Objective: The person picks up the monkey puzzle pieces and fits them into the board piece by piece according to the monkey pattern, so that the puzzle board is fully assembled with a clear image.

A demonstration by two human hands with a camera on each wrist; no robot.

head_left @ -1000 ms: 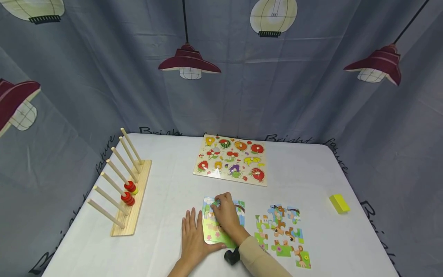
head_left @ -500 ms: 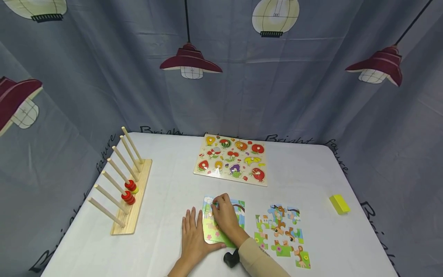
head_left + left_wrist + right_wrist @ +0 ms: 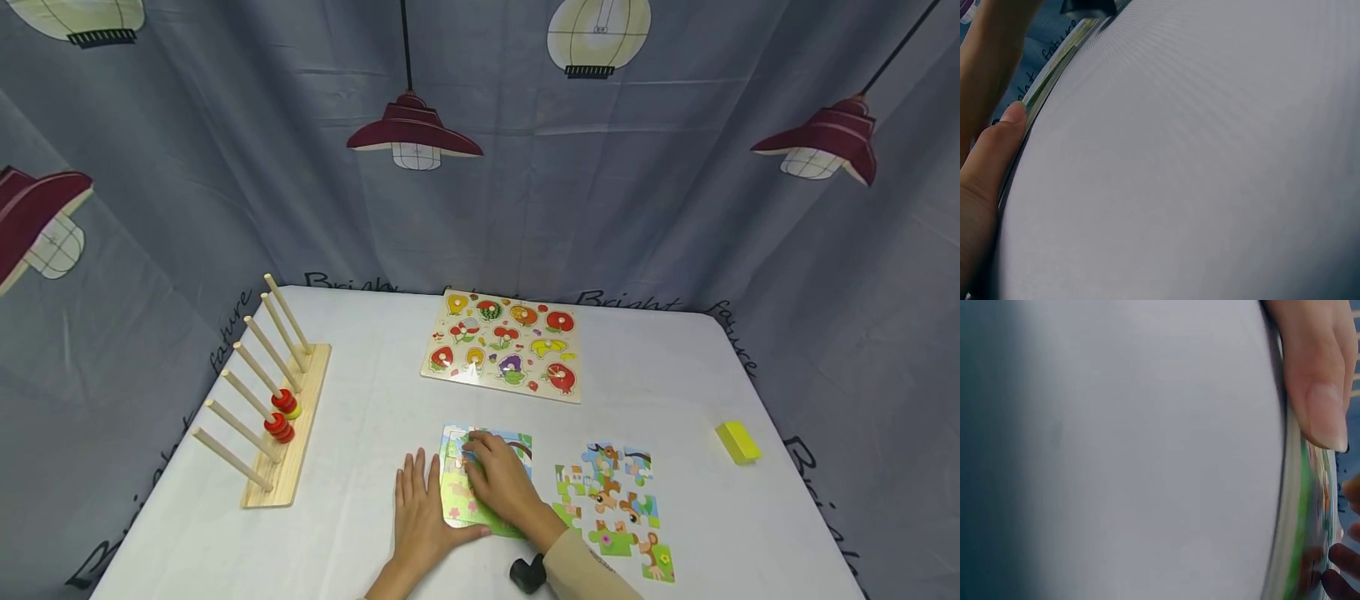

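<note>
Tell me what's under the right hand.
The puzzle board lies under the right hand, its pale green left part and upper edge showing. The hand covers the middle, so any piece beneath it cannot be seen.

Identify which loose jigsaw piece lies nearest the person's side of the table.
The yellow-flowered piece at the loose group's near right corner; the other loose pieces all lie farther back.

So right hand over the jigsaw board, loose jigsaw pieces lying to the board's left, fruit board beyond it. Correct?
One error: the loose jigsaw pieces lie to the right of the jigsaw board, as the head view shows. Right hand and fruit board are as you said.
</note>
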